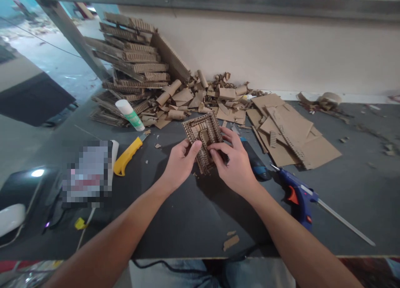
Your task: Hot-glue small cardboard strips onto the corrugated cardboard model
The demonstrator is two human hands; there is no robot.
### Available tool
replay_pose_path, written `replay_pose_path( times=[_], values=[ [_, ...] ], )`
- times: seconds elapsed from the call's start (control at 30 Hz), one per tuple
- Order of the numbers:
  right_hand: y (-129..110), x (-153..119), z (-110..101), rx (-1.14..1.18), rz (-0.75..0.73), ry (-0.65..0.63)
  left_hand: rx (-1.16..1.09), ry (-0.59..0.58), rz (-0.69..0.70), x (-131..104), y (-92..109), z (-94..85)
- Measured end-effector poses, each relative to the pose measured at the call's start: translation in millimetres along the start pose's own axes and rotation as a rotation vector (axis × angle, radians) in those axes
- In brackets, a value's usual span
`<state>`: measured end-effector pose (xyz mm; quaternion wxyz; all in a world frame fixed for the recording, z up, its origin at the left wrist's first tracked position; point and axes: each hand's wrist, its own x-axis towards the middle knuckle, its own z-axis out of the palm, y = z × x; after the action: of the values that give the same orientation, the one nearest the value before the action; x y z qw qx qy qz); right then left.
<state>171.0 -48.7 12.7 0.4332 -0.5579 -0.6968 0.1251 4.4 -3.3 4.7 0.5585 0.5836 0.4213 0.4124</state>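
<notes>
Dark matte surface. Both hands, left hand and right hand, clamp a rectangular corrugated-cardboard frame, brown, ridged edges, nested inner strips.

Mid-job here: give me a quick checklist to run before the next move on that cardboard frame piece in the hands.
1. Left hand has a grip on the cardboard frame: ok, fingers on its left edge.
2. Right hand supports the frame: ok, fingers on its lower right side.
3. Frame lifted off the table: cannot tell, the hands hide its underside.
4. Glue gun within reach: ok, it lies on the table just right of the right wrist.
5. Yellow utility knife away from the hands: ok, it lies to the left, apart from them.
6. Glue gun nozzle hot or loaded: cannot tell.
</notes>
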Motion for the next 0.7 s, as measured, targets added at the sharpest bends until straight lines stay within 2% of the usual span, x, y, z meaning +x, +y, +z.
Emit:
replay_pose_path(
  times=[0.2, 0.4, 0.7],
  values=[
    [1.1, -0.5, 2.0, -0.024, -0.035, 0.012, 0.035, -0.002, 0.017, -0.4, 0.8, 0.0],
    [1.5, -1.2, 2.7, -0.041, 0.009, 0.003, 0.013, -0.039, 0.019, 0.0, -0.5, 0.1],
    [-0.4, -2.2, 4.6, -0.019, -0.004, 0.026, -0.028, -0.061, 0.036, -1.3, 1.7, 2.3]
  ],
)
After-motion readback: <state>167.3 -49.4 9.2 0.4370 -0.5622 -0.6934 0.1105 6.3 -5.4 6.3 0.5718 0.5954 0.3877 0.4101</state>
